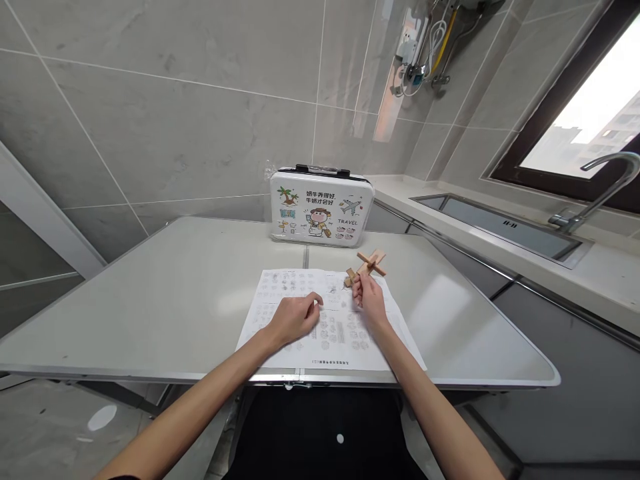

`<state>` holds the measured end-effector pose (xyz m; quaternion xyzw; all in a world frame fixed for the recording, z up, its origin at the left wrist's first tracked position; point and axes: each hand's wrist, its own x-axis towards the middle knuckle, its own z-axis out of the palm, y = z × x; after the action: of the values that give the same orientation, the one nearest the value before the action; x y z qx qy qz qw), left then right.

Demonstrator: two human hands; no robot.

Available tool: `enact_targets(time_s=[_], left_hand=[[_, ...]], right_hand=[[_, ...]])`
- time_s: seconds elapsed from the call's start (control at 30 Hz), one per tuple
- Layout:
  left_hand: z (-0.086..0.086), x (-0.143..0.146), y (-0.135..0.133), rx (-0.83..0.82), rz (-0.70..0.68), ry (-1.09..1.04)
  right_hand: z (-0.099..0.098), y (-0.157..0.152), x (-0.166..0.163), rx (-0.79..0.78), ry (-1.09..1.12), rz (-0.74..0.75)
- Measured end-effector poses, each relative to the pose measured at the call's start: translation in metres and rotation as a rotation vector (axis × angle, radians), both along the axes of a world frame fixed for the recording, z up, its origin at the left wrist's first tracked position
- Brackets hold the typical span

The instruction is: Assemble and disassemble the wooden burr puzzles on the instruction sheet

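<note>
Several notched wooden puzzle pieces (371,263) lie crossed over one another at the far right corner of a printed sheet (300,357). My right hand (371,299) is at their near end, its fingers curled and closed on a wooden piece; the hand partly hides the grip. A smaller wooden block (349,279) is just left of those fingertips. My left hand (296,317) rests on the middle of the sheet with its fingers curled in, and nothing shows in it. Small diagrams and lines of text cover the paper.
The sheet lies on a pale folding table (150,293) with a centre seam. Against the tiled wall stands a white cartoon-printed case (323,208) with a black handle. To the right are a counter with a sink (495,227), a curved tap (600,190) and a window.
</note>
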<state>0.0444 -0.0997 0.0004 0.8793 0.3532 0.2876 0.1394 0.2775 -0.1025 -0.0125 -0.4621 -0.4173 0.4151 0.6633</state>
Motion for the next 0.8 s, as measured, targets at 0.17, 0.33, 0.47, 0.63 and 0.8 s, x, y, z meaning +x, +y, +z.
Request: enact_targets(time_s=[0.17, 0.33, 0.47, 0.63, 0.8], left_hand=[[0.000, 0.005, 0.004, -0.049, 0.161, -0.212], [0.002, 0.006, 0.009, -0.241, 0.052, -0.470], [0.003, 0.004, 0.011, -0.406, -0.081, -0.549], [0.010, 0.003, 0.012, -0.570, -0.165, -0.563], [0.015, 0.003, 0.009, -0.563, -0.141, -0.611]], right_hand=[[0.003, -0.009, -0.014, 0.062, -0.355, 0.149], [0.003, -0.013, -0.015, 0.119, -0.638, 0.248], [0.005, -0.016, -0.015, 0.155, -0.767, 0.330], [0.006, -0.020, -0.018, 0.192, -0.823, 0.427], [0.007, -0.021, -0.015, 0.117, -0.632, 0.427]])
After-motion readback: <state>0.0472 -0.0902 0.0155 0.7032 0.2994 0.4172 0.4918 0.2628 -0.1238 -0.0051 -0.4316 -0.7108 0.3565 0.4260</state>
